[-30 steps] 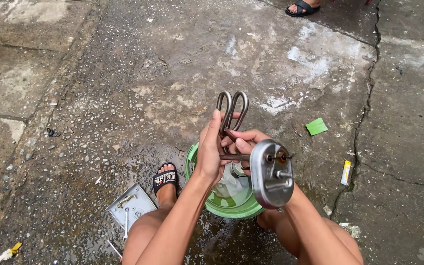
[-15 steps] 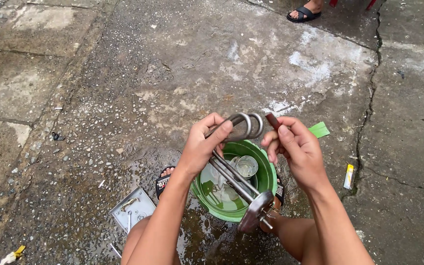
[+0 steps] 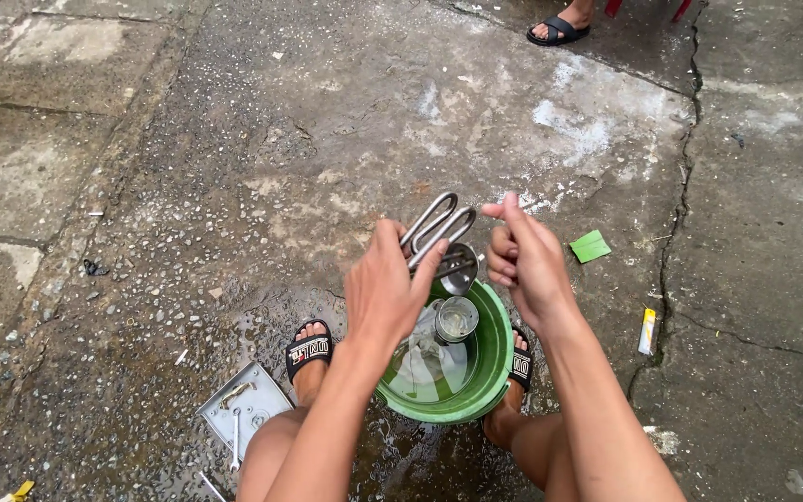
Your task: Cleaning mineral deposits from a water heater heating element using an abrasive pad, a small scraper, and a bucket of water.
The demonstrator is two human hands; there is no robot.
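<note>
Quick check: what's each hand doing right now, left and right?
Left hand: closed around the looped metal heating element, above the green basin.
Right hand: fingers curled beside the element's loops; whether it holds anything cannot be told.

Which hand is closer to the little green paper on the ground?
Right. The right hand is just left of the green paper scrap, while the left hand is farther left, gripping the metal heating coil.

Outdoor yard: cracked wet concrete ground point(image 3: 234, 139), littered scraps point(image 3: 590, 246).
</note>
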